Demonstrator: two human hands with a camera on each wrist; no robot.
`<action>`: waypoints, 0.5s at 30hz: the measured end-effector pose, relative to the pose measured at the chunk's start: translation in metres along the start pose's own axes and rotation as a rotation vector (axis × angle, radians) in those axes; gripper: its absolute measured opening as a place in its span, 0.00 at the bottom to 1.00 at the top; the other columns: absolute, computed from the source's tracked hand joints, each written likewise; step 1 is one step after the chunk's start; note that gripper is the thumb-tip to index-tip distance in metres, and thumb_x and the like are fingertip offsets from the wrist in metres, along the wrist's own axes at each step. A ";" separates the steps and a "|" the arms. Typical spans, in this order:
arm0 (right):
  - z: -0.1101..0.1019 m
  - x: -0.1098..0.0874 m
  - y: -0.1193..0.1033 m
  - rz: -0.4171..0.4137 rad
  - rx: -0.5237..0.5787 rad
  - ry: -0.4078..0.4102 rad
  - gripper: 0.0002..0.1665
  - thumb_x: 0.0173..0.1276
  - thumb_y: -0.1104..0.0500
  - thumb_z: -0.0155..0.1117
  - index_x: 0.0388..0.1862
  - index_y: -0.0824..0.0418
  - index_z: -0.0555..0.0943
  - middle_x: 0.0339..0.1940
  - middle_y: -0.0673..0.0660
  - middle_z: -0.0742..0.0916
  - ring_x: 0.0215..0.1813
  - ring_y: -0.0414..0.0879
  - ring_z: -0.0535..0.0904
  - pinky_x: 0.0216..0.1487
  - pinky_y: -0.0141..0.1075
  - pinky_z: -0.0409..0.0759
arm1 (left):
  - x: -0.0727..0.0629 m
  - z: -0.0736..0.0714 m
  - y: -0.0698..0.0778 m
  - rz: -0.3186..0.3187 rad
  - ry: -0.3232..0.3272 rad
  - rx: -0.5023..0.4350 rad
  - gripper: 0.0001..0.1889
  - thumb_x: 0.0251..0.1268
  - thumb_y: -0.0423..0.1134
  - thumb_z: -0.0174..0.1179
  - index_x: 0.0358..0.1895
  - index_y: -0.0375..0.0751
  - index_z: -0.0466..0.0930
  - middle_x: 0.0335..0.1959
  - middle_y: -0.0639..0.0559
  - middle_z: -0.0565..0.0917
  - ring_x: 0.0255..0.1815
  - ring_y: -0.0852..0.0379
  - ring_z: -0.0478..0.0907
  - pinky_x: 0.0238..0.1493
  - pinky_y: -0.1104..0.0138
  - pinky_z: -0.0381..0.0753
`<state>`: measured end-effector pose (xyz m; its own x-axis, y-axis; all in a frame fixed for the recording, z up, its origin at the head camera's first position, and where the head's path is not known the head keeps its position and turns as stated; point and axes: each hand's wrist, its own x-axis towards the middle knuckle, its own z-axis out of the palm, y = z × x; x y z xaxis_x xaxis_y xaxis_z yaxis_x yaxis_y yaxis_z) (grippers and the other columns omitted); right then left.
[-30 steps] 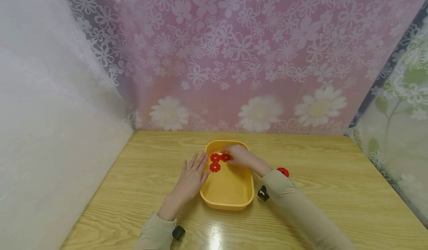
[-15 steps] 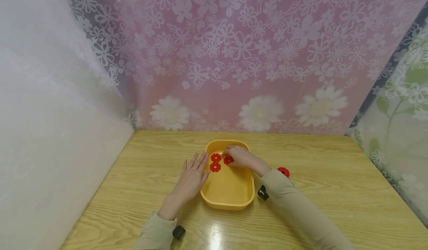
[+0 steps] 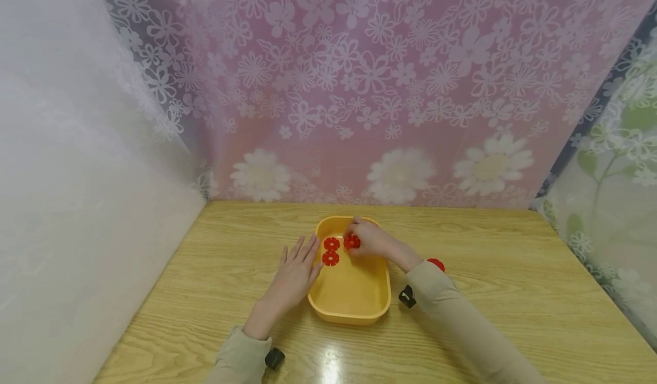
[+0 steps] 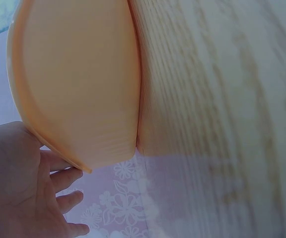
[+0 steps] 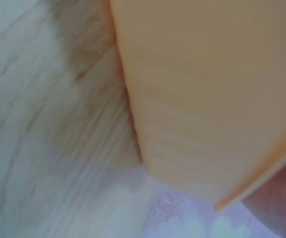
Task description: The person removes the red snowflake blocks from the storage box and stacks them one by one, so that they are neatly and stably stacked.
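In the head view a yellow plastic tub (image 3: 349, 319) stands on the table. Two red flower-shaped discs (image 3: 331, 258) with slotted edges lie on its floor at the left, one behind the other. My right hand (image 3: 373, 240) reaches over the tub's right rim and pinches a third red disc (image 3: 351, 242) between thumb and fingers. My left hand (image 3: 292, 273) has its fingers straight and rests along the left rim; in the left wrist view its fingers (image 4: 66, 178) lie by the rim. The right wrist view mostly shows the tub's outer wall (image 5: 207, 99), hiding the right fingertips.
Another red piece (image 3: 436, 263) lies on the wooden table (image 3: 487, 258), partly behind my right sleeve (image 3: 436, 290). Black wrist mounts sit under both cuffs. A flowered pink curtain (image 3: 328, 116) closes off the back, and pale sheets hang at both sides.
My right hand has drawn its red disc a little to the right, away from the other two, and tilted its knuckles up. The left hand has stayed at the rim.
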<state>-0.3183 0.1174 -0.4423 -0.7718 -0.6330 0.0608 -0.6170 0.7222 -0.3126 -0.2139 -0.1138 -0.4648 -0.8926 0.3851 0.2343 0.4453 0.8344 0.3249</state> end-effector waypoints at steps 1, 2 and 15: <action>-0.001 -0.001 0.000 0.001 0.006 0.014 0.19 0.61 0.60 0.75 0.50 0.65 0.84 0.45 0.57 0.82 0.43 0.48 0.80 0.48 0.41 0.83 | 0.000 0.000 0.000 0.000 -0.001 0.000 0.30 0.82 0.45 0.50 0.79 0.35 0.58 0.80 0.42 0.59 0.82 0.39 0.49 0.76 0.36 0.48; -0.002 -0.003 -0.001 0.003 0.011 0.028 0.19 0.61 0.60 0.75 0.50 0.65 0.84 0.45 0.57 0.81 0.42 0.47 0.80 0.48 0.40 0.83 | 0.000 0.000 0.000 0.000 -0.001 0.000 0.30 0.82 0.45 0.50 0.79 0.35 0.58 0.80 0.42 0.59 0.82 0.39 0.48 0.76 0.36 0.48; -0.022 -0.032 -0.005 -0.030 0.060 0.155 0.23 0.61 0.60 0.74 0.54 0.65 0.82 0.49 0.59 0.82 0.43 0.50 0.82 0.46 0.43 0.83 | -0.001 0.001 0.001 0.002 0.006 0.003 0.31 0.82 0.47 0.49 0.79 0.35 0.58 0.80 0.41 0.59 0.82 0.38 0.50 0.75 0.35 0.48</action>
<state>-0.2937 0.1402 -0.4215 -0.7705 -0.6000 0.2150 -0.6333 0.6827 -0.3645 -0.2126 -0.1128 -0.4657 -0.8913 0.3844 0.2403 0.4468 0.8347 0.3219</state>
